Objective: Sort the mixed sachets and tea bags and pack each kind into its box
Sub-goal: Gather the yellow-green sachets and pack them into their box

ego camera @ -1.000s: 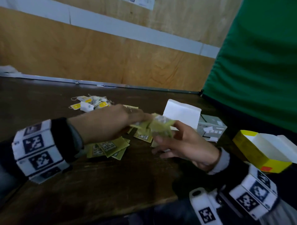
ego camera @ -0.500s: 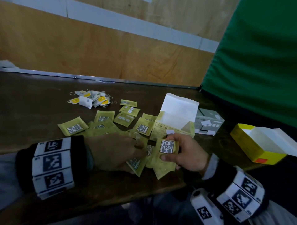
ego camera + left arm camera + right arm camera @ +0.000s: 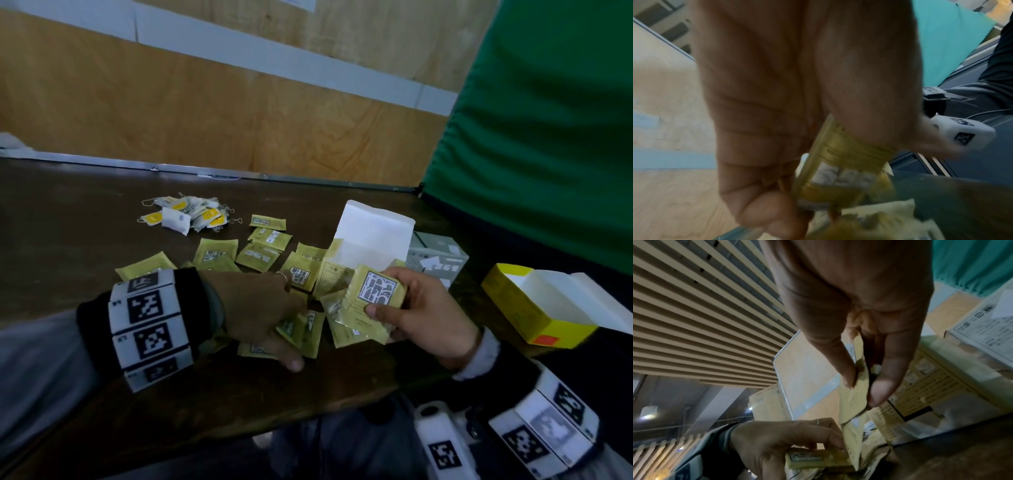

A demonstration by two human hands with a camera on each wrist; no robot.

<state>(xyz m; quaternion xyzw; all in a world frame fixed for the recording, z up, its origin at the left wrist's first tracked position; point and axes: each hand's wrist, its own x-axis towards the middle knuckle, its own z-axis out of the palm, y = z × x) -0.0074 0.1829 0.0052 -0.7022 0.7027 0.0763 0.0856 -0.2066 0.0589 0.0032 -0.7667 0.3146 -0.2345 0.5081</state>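
Several olive-green sachets [image 3: 215, 254] lie scattered mid-table. Behind them is a pile of white tea bags with yellow tags [image 3: 186, 215]. My left hand [image 3: 270, 318] is near the front edge and grips a few sachets [image 3: 842, 172] between thumb and fingers. My right hand [image 3: 421, 308] pinches a small stack of sachets [image 3: 366, 308], thumb on top [image 3: 846, 369]. It holds them just in front of the open olive box with a raised white lid [image 3: 373, 233]. My left hand [image 3: 789, 443] also shows in the right wrist view with its bundle [image 3: 813, 459].
A grey box [image 3: 436, 260] stands right of the olive one. An open yellow box [image 3: 534, 308] sits at the table's right front corner. A wooden wall runs behind the dark table [image 3: 68, 222], with a green curtain [image 3: 548, 137] at the right.
My left hand has drawn back from the far sachets to the front edge and now grips a few. My right hand has lifted its stack slightly toward the olive box.
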